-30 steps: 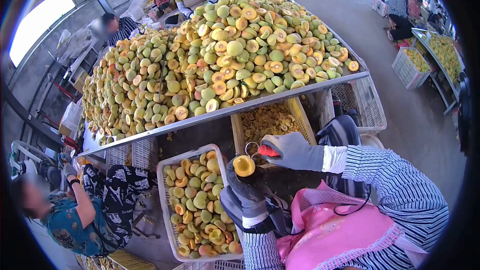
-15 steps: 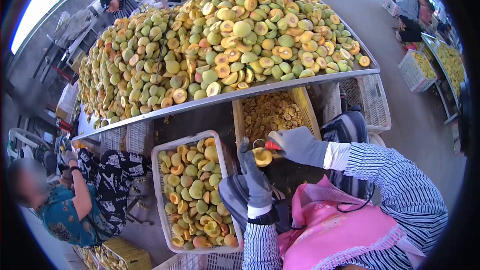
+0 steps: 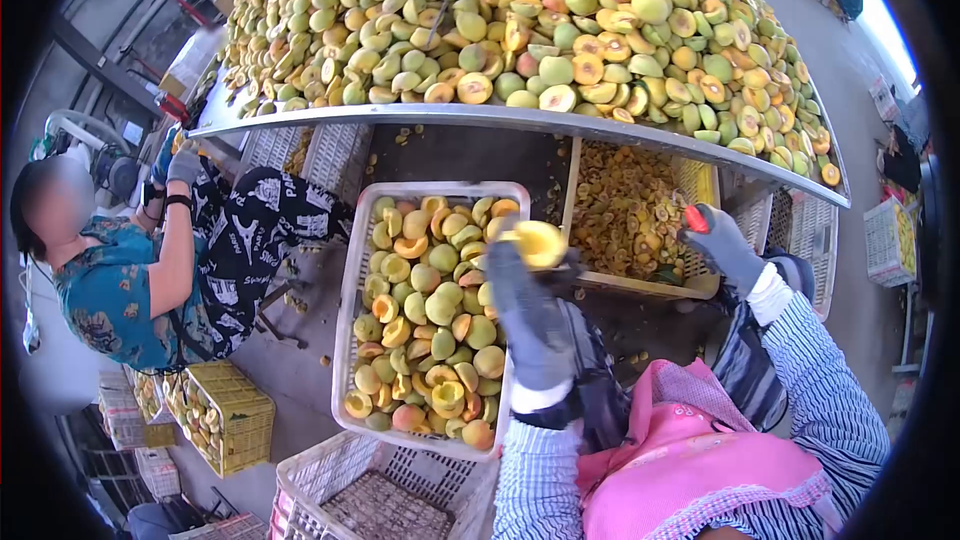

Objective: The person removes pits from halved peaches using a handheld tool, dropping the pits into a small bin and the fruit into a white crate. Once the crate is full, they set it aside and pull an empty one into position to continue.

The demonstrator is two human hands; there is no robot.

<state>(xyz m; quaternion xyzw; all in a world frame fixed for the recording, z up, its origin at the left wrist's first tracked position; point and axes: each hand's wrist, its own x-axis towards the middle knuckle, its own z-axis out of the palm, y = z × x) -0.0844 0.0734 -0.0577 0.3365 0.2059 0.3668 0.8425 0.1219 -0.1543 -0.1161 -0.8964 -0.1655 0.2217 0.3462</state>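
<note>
My left hand, in a grey glove and smeared by motion, has a hollowed peach half at its fingertips, cut side up. It is beside the right rim of a white crate filled with peach halves. Farther right, my right hand, gloved too, is closed around a red-handled tool; the tool's working end cannot be made out. Below and left of that hand, a yellowish crate contains pits and scraps.
A metal-edged table heaped with cut peaches spans the front. An empty white crate stands nearest me at left. Another person sits at left, near a yellow crate of fruit.
My hands have come apart: the left has carried the peach half left toward the white crate, while the right has drawn away rightward with the tool. The camera view has shifted too.
</note>
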